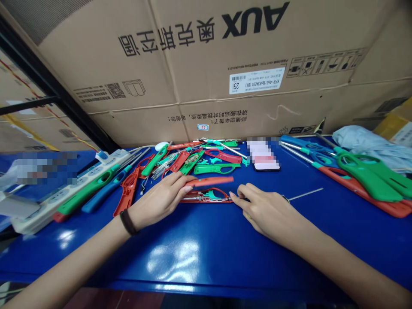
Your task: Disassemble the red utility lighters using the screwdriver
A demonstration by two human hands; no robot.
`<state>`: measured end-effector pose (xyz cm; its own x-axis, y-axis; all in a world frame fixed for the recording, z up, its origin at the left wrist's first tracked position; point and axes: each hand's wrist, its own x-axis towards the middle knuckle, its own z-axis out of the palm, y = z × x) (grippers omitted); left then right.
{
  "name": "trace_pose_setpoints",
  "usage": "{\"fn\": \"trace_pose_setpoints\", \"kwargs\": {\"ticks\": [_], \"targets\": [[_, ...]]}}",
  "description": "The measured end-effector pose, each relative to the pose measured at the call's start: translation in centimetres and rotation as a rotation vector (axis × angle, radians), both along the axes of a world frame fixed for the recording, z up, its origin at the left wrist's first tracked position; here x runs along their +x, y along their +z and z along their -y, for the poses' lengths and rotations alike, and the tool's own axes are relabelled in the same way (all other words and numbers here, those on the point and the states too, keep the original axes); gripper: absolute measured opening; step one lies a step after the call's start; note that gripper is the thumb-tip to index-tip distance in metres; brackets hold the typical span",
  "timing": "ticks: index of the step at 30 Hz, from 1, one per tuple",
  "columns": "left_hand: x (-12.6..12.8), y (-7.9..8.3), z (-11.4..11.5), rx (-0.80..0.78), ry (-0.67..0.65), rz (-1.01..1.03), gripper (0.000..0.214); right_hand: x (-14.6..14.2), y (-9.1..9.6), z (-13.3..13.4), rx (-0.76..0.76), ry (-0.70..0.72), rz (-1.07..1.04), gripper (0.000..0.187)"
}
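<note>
Head view, two hands (157, 195) (265, 210), one red cover (212, 182), one wired casing (207, 201)

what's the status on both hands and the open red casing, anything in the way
Left hand gripping red shell half; right hand at casing's right end. Open red casing on table, turquoise piece exposed inside. Loose parts crowd behind.

red casing (209, 201): left end behind left hand (164, 195) | rod (307, 194): end behind right hand (265, 210) | phone screen (265, 159): pixelated
</note>
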<state>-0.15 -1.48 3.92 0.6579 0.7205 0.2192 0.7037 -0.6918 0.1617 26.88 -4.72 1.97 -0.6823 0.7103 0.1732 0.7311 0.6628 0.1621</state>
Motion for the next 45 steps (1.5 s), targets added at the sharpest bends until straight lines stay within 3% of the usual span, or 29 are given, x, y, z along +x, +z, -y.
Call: {"fn": "trace_pose_setpoints", "kwargs": {"ticks": [8,16,22,30,36,41,45], "targets": [[-1.3,-2.5,0.5,0.172,-0.034,-0.022,0.031,0.1,0.1,0.1,-0.012,0.012,-0.005,0.037],[-0.5,-1.8,1.7,0.253,-0.046,0.095,0.026,0.2,-0.1,-0.1,-0.019,0.030,-0.036,0.039],[-1.0,-1.7,1.0,0.028,0.032,0.215,0.022,0.2,-0.3,-0.2,-0.015,0.038,-0.045,0.038],[-0.8,0.2,-1.5,-0.595,0.112,0.251,0.022,0.2,0.1,-0.1,-0.040,0.037,-0.024,0.039],[-0.5,1.5,-2.3,-0.539,-0.004,0.081,0.024,0.1,0.3,0.0,-0.063,0.021,-0.014,0.039],[-0.3,1.7,-2.6,-0.562,0.043,-0.016,0.027,0.1,0.3,-0.1,-0.070,0.021,0.006,0.040],[0.0,2.1,-2.3,-0.486,0.051,-0.082,0.027,0.1,0.2,-0.1,-0.069,0.023,0.003,0.041]]}}
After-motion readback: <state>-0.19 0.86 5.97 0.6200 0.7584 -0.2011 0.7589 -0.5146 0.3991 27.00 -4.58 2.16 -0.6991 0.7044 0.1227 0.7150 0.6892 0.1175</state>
